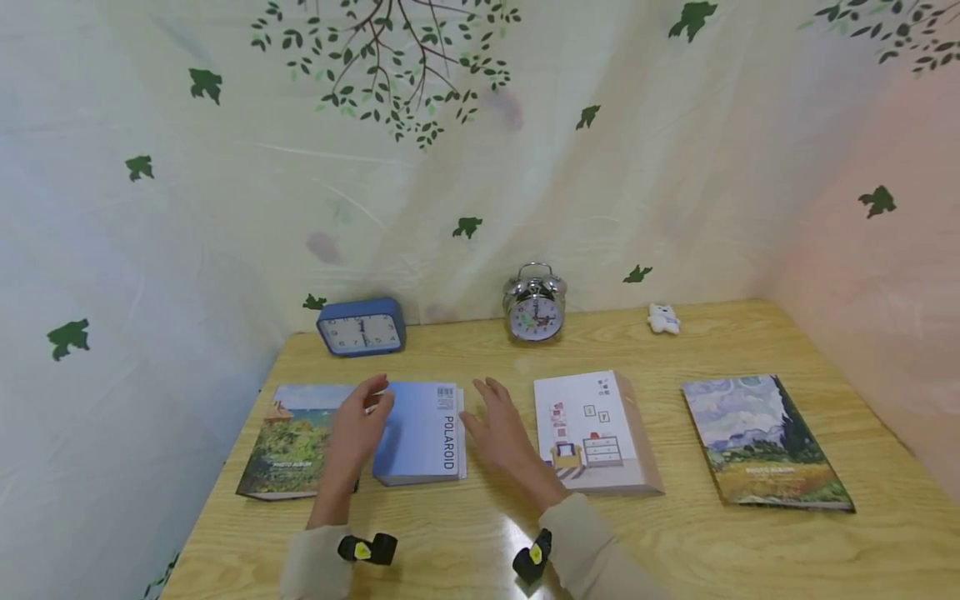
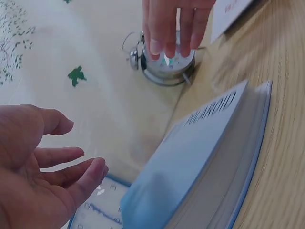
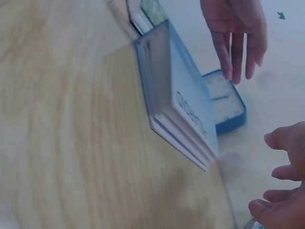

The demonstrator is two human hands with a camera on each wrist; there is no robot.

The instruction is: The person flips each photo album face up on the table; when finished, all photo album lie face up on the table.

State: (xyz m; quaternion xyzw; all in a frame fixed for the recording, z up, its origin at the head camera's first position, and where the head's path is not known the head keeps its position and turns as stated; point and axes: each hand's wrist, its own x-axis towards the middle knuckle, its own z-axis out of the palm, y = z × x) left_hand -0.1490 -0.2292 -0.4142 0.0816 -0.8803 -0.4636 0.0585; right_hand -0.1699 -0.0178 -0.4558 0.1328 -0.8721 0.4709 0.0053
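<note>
A light blue album (image 1: pixel 416 433) marked POLAROID lies on the wooden table between my two hands. My left hand (image 1: pixel 356 429) hovers over its left side, fingers loosely bent and holding nothing. Off the album's right edge is my right hand (image 1: pixel 498 429), relaxed, with nothing in its grasp. In the left wrist view, a gap shows between my left hand (image 2: pixel 43 176) and the album's cover (image 2: pixel 190 143). The right wrist view likewise shows my right hand (image 3: pixel 286 176) apart from the album (image 3: pixel 186 95). The cover sits slightly raised over its thick pages.
Left of it lies a landscape photo album (image 1: pixel 288 446), partly behind my left hand. A white illustrated album (image 1: pixel 581 433) and another painted photo album (image 1: pixel 765 442) lie rightward. Along the back stand a blue clock (image 1: pixel 363 329), a silver alarm clock (image 1: pixel 535 308) and a white bear figure (image 1: pixel 663 319).
</note>
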